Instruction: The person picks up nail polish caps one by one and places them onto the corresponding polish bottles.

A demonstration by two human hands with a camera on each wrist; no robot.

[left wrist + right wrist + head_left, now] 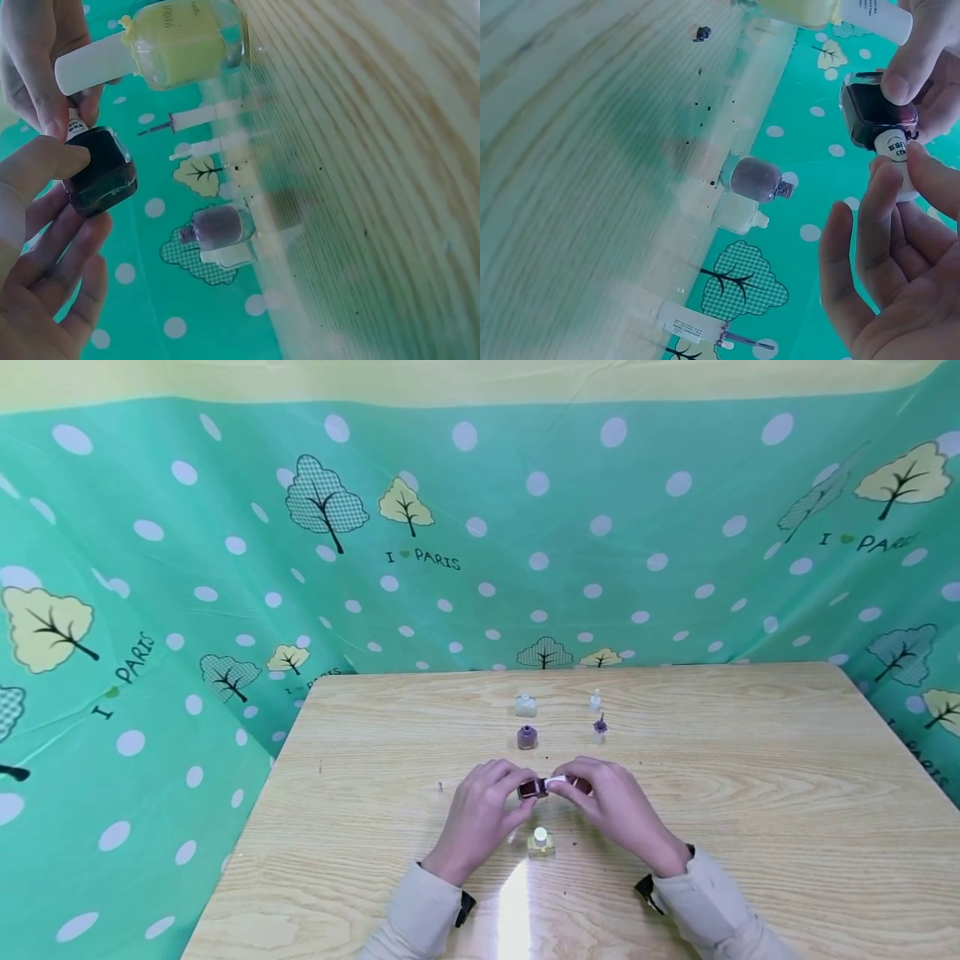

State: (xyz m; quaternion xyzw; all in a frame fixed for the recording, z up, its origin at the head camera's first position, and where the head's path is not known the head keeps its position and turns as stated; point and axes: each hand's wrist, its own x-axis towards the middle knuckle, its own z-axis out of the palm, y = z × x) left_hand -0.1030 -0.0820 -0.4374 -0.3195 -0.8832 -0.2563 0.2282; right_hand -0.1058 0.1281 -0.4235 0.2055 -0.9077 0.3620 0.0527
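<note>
In the head view my left hand [480, 806] pinches a dark red nail polish bottle [528, 789], tipped on its side above the table. My right hand [615, 802] grips the white cap [556, 782] at the bottle's neck. Seen from the right wrist, the labelled cap [892, 144] meets the neck of the bottle [866, 112], with thumb and fingertips around it. The left wrist view shows my left thumb pressed on the dark glass [109, 176]. A yellow nail polish bottle [541, 846] with its white cap on stands upright just nearer to me.
Farther back stand an uncapped purple polish bottle [527, 738] and an uncapped whitish one [526, 707]. To their right, two caps stand with brushes up, a purple-tipped one [600, 727] and a white one [596, 701]. Small dark specks dot the wooden table [360, 852]. A green polka-dot cloth [420, 602] hangs behind.
</note>
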